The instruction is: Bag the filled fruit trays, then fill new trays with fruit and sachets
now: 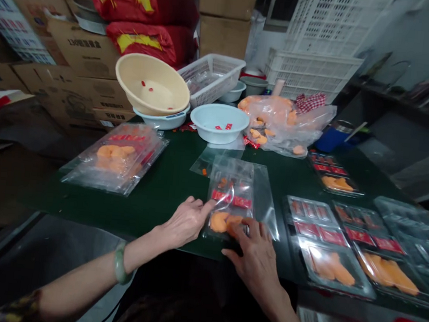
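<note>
In front of me lies a clear plastic bag (267,206) with a compartment tray (233,189) inside. The tray holds red packets (231,199) in its middle row and orange pieces (219,222) in its near part. My left hand (186,221) is closed at the left edge of the bagged tray, index finger stretched along it and the other fingers curled. Over the near right corner rests my right hand (254,253), fingers apart and touching the plastic above the orange pieces. Its thumb stands away from the fingers, near the table edge.
Bagged trays (116,156) are stacked at the left. Filled trays (336,259) and a tray with a dark base (384,248) stand right. Behind are a blue basin (219,116), a cream basin (131,74) and a bag of orange pieces (279,116). Boxes and crates line the back.
</note>
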### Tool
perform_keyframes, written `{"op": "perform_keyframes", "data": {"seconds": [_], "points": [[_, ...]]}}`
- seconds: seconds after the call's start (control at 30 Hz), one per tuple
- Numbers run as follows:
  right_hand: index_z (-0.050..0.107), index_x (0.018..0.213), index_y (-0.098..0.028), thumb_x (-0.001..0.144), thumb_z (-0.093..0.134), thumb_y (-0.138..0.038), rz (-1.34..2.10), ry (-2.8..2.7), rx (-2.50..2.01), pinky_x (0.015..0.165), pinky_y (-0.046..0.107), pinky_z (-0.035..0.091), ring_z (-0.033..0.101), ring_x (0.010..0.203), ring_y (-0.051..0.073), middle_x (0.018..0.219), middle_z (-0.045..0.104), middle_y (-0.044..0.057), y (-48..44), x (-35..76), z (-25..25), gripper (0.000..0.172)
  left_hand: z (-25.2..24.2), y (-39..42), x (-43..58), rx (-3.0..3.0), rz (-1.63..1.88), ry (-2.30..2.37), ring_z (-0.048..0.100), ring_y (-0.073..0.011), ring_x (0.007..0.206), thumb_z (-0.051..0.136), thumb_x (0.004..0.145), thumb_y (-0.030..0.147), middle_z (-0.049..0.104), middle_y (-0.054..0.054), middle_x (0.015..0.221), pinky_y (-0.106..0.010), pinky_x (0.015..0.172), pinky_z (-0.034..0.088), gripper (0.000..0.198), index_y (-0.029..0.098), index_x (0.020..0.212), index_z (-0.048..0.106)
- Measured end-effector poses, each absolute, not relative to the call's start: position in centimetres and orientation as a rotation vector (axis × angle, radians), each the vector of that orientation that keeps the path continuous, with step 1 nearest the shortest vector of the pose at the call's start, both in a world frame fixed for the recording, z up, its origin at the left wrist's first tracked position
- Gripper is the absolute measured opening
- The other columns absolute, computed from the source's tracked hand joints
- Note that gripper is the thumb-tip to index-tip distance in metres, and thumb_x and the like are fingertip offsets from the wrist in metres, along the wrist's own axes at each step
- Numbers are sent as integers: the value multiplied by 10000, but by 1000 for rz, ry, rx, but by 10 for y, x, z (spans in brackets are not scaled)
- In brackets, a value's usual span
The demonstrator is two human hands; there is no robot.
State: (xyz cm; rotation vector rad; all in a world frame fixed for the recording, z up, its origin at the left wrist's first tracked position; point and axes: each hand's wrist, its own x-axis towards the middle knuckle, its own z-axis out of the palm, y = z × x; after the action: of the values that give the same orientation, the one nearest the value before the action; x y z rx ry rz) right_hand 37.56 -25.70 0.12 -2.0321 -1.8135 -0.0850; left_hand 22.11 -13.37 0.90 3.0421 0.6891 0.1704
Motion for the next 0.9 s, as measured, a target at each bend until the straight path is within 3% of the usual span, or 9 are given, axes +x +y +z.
{"op": "perform_keyframes", "data": {"seconds": [0.13,0.27,0.4,0.6,0.7,0.77,0.9], "points": [[633,848,-197,670,720,-231,-240,-1946,-1880,866,488,378,354,1199,364,1302,458,118,-244,384,-3,201,3,-131,216,3039,230,659,520,-187,700,336,814,43,569,-63,758,-326,683,378,352,90,1157,400],[590,785,-164,779,612,-185,-259,-1863,-1786,720,352,407,538,927,229,967,642,82,-223,387,-22,30,4,-133,217,3117,328,646,509,-197,669,339,816,40,562,-54,705,-338,646,376,361,75,1168,409],[592,791,-150,828,534,-153,-359,-1707,-1717,667,329,399,542,815,199,851,650,69,-221,374,-34,69,4,-143,210,3086,488,655,497,-182,651,368,824,61,551,-38,690,-339,638,376,344,69,1163,425],[611,876,-106,813,522,-52,-361,-1746,-1516,781,331,440,529,896,201,882,634,96,-240,355,-39,122,-3,-164,189,2854,791,875,480,-185,736,442,830,102,541,-50,754,-344,655,373,119,153,847,548],[627,900,-126,807,535,-69,-408,-1767,-1597,757,356,439,513,924,233,943,622,97,-248,352,-34,143,-4,-162,193,2791,856,865,471,-241,969,485,833,148,555,-105,996,-380,761,391,157,146,975,554],[645,949,-160,805,566,-148,-504,-1718,-1779,723,395,433,496,933,277,1002,601,110,-255,354,-29,165,-3,-158,202,2797,811,755,463,-239,1021,472,852,160,559,-103,1053,-377,791,389,174,143,1003,555],[644,1046,-202,792,593,-305,-582,-1581,-2149,658,399,439,489,857,284,1004,543,133,-269,367,-23,278,-2,-159,230,2803,714,615,495,-170,792,419,869,143,590,-53,811,-340,685,375,180,139,777,573]]}}
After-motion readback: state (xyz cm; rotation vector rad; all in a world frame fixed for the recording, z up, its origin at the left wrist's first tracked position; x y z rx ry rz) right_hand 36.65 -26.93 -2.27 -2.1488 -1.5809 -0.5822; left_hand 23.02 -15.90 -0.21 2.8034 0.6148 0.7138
